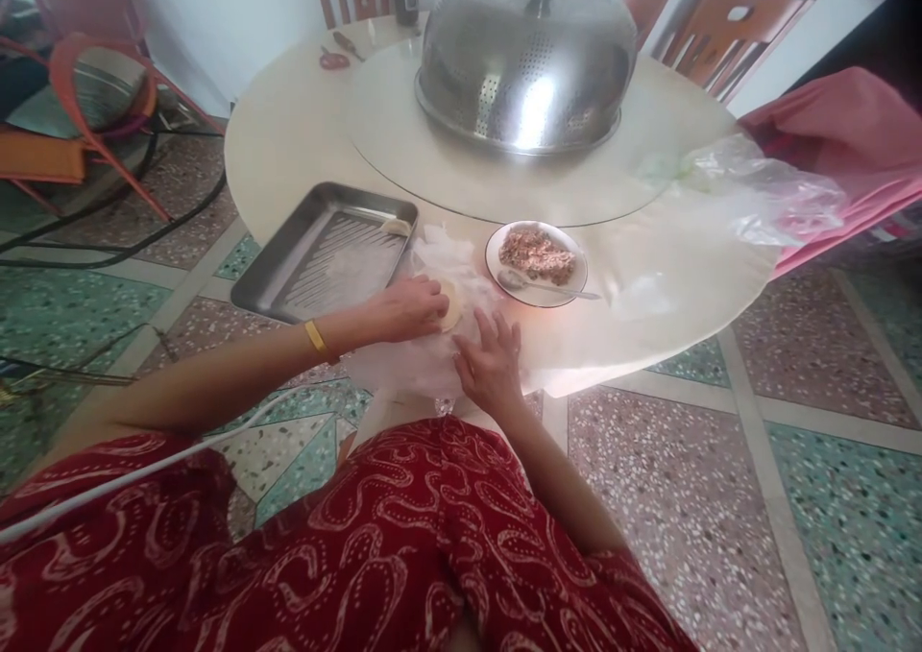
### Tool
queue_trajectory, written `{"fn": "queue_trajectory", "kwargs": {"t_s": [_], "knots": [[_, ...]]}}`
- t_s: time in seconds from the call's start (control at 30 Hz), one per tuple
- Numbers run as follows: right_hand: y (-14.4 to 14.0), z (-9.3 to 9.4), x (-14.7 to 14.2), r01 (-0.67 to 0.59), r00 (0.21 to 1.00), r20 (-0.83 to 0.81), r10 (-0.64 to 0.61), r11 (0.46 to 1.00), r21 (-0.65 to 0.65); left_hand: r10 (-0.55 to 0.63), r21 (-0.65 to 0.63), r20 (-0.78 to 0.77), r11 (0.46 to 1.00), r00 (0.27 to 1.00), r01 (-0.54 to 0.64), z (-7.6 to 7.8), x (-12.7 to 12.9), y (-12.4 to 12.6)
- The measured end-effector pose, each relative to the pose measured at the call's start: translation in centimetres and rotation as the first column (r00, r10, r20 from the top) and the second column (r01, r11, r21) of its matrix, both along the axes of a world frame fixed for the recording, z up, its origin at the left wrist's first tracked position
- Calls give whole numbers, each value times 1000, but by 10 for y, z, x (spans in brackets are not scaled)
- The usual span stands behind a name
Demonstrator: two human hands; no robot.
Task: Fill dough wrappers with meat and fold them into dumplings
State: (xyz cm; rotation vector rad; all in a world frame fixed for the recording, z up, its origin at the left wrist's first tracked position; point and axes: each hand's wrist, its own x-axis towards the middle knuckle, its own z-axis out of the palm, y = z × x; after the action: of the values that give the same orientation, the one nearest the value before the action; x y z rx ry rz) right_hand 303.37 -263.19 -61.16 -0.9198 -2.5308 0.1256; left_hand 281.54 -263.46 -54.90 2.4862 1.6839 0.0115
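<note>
My hands at the round cream counter (288, 133)
Left hand (410, 308) closed on a pale round dough wrapper (451, 304) — right hand (491, 362) flat, fingers apart

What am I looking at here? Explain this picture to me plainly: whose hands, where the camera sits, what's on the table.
The one picture comes from a camera worn on a person's head, looking down at their own bare hands. The left hand rests on a round pale dough wrapper lying on thin plastic. The right hand lies open beside it, holding nothing. On the round table lie a metal tray, a plate of minced filling with a spoon, and a big steel dome cover.
</note>
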Motion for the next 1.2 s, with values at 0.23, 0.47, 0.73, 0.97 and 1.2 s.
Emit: {"fn": "queue_trajectory", "kwargs": {"t_s": [0.23, 0.47, 0.73, 0.97, 1.2], "knots": [[0, 1, 0, -6, 999, -36, 6, 1000, -8, -59, 21, -18, 998, 998, 59, 1, 2, -3], [12, 8, -10, 0, 988, -152, 8, 999, 53, 11, -53, 81, 999, 997, -6, 5, 2, 3], [46, 27, -34, -70, 996, -61, 69, 997, -14, 77, -117, 175, 992, 982, -57, 22, -11, 15], [55, 36, -54, -104, 993, 46, 110, 988, -113, 139, -125, 252, 986, 958, -110, 28, -15, 16], [98, 47, -75, -86, 992, -118, 56, 959, -271, 310, -143, 693, 944, 651, -297, 15, -8, -31]]}}
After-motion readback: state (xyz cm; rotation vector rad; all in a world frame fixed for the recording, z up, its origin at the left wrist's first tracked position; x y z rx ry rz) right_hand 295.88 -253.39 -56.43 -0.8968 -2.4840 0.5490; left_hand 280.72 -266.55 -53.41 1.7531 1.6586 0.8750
